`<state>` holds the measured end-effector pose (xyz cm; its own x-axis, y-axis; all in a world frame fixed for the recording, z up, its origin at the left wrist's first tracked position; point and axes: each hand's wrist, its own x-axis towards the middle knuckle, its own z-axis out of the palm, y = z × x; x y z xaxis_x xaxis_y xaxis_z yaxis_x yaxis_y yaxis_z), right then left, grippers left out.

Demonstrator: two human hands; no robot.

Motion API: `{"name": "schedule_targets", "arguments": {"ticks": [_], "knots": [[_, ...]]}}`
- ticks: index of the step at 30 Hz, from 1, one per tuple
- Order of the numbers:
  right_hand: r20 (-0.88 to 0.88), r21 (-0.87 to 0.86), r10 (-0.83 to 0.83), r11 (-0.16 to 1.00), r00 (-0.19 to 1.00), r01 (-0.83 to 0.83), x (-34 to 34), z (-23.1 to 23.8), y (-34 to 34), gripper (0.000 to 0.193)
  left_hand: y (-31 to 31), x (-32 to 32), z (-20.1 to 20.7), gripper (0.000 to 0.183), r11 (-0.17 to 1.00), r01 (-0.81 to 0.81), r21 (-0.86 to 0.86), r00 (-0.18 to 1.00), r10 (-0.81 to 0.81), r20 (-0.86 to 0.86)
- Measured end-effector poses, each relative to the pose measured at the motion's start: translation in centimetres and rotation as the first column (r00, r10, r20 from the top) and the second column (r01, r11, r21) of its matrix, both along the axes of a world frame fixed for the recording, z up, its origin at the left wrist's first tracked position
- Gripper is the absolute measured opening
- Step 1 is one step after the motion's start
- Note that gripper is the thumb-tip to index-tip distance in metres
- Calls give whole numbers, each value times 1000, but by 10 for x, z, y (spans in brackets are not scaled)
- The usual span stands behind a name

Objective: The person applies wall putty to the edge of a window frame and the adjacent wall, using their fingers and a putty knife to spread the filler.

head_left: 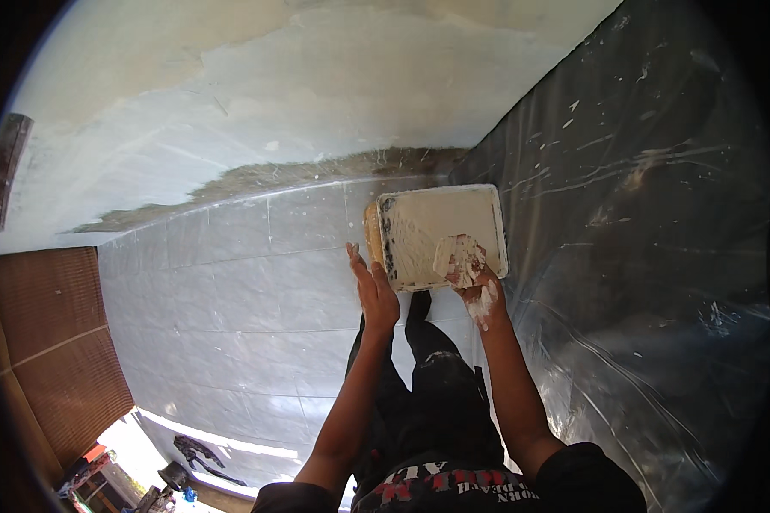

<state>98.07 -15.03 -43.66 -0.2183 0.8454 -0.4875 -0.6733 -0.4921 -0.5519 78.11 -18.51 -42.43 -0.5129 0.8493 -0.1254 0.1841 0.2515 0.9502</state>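
"Two coverings are surrounding you: grey sheeting (214,299) underfoot, dark plastic (642,214) rightward. A patchy wall (299,85) is rising ahead."

"What's nearby?"

"Leftward, a ribbed panel (51,312); before you, the paste tray (388,235) is hiding floor. Your left hand (379,299) is stretching its fingers, thumb apart, beside it; your right hand's (485,295) are closing round a smeared tool (453,259) above it."

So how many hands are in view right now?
2: the left hand, open, beside the lower left of the container, and the right hand over its lower right corner, holding a paste-smeared tool.
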Motion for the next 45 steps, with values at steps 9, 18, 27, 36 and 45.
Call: {"name": "schedule_targets", "arguments": {"ticks": [9, 18, 27, 36, 45], "knots": [[-143, 160, -21, 986, 990, 44, -46, 112, -1, 61, -30, -45, 99, 53, 983, -80, 167, 997, 77, 27], [-453, 349, 60, 930, 890, 114, -176, 189, -1, 59, -37, -148, 167, 54, 935, -48, 352, 994, 11, 105], [-575, 471, 256, 880, 777, 58, -316, 226, -23, 66, -80, -313, 236, 54, 877, -131, 463, 991, 106, 79], [-618, 332, 252, 942, 745, -43, -391, 273, -9, 67, -67, -387, 231, 51, 858, -147, 491, 989, 116, 92], [-665, 480, 434, 872, 608, -99, -463, 268, 60, 65, -4, -472, 245, 49, 834, -126, 537, 991, 135, 24]]}}
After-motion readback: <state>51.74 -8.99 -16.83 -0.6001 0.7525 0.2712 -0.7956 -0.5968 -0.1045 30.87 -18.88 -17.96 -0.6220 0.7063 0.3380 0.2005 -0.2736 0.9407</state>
